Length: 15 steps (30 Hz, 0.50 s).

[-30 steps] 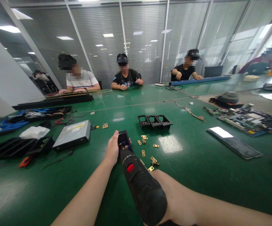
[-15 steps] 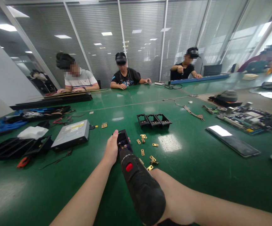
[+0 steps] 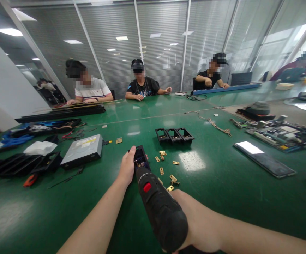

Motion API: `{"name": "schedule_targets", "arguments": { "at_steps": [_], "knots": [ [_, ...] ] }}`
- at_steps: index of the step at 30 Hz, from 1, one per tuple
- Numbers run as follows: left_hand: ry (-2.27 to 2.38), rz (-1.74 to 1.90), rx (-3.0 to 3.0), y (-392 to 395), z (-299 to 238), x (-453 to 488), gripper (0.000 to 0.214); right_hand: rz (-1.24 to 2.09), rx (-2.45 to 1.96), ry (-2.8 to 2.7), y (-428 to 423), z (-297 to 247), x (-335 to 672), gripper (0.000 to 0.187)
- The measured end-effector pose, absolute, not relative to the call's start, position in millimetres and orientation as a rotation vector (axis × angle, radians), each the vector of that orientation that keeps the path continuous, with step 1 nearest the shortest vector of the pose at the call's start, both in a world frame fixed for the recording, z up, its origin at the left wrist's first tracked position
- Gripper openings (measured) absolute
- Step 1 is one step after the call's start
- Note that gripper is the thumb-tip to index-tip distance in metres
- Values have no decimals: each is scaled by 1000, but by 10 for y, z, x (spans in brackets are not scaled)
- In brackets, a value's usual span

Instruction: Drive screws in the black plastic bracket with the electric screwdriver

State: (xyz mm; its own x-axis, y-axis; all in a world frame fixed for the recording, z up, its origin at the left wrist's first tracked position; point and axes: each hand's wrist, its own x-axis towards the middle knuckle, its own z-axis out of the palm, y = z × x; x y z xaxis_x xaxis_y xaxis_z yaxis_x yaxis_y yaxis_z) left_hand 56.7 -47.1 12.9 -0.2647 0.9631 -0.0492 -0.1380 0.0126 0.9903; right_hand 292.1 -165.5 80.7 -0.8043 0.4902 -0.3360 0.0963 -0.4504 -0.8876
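Note:
My left hand (image 3: pixel 127 167) is closed round a small black plastic box (image 3: pixel 141 154), its thumb on the upper left rim. Small metal parts show inside the box. A black cordless drill (image 3: pixel 160 208) with a red switch is gripped by my right hand (image 3: pixel 188 215). The drill's front end points into the box; its tip is hidden. Just right of the box lie several small brass plates (image 3: pixel 161 171), each with holes. Behind them stand three black frames (image 3: pixel 173 135) joined in a row, with brass pieces inside.
On the left lie a silver disc drive (image 3: pixel 82 151), black plastic frames (image 3: pixel 20 165) and an orange-handled tool (image 3: pixel 30 180). To the right are a phone (image 3: pixel 264 159), a circuit board (image 3: pixel 285 133) and a cord (image 3: pixel 216 125). Several people sit across the green table (image 3: pixel 221 211).
The whole view has shifted slightly, so things sit a little further right. Both hands keep their hold, with the drill still against the box.

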Motion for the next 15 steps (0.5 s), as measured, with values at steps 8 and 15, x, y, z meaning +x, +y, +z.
{"name": "schedule_targets", "arguments": {
  "at_steps": [8, 15],
  "knots": [
    [1285, 1462, 919, -458, 93, 554, 74, 2356, -840, -1442, -1656, 811, 2904, 56],
    [1277, 1464, 924, -464, 97, 552, 74, 2386, -764, -1431, -1634, 814, 2912, 54]
  ]
}}
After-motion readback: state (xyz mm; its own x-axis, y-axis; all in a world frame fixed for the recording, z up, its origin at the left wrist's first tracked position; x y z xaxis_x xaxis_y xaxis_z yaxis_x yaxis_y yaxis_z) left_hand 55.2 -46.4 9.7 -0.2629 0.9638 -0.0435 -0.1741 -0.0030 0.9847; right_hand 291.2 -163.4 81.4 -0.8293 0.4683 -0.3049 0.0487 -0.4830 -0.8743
